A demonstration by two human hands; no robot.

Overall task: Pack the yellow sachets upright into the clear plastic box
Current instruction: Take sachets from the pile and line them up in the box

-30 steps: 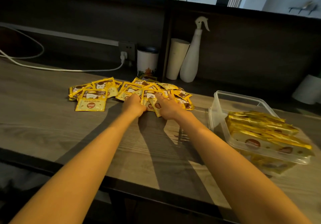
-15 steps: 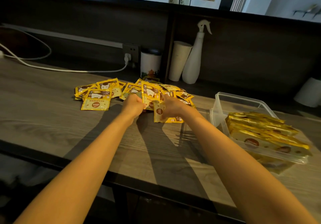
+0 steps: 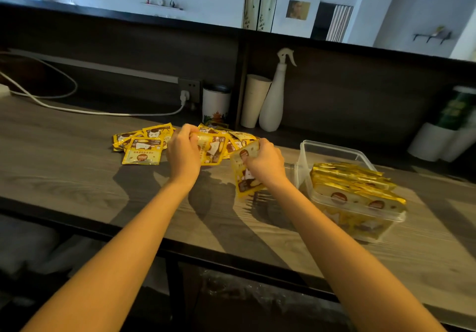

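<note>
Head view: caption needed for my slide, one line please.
Left hand grips one sachet, right hand a second sachet, by the loose pile; clear box alongside partly packed.

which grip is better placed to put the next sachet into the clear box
Right. The right grip holds a sachet just beside the clear plastic box, which sits on that side. The left grip holds another sachet over the loose pile, farther from the box.

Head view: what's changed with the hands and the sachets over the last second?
Both hands lay on the pile before. The left hand now grips a sachet lifted just above it. The right hand grips another sachet, drawn off the pile toward the clear plastic box. The packed sachets in the box stayed put.
</note>
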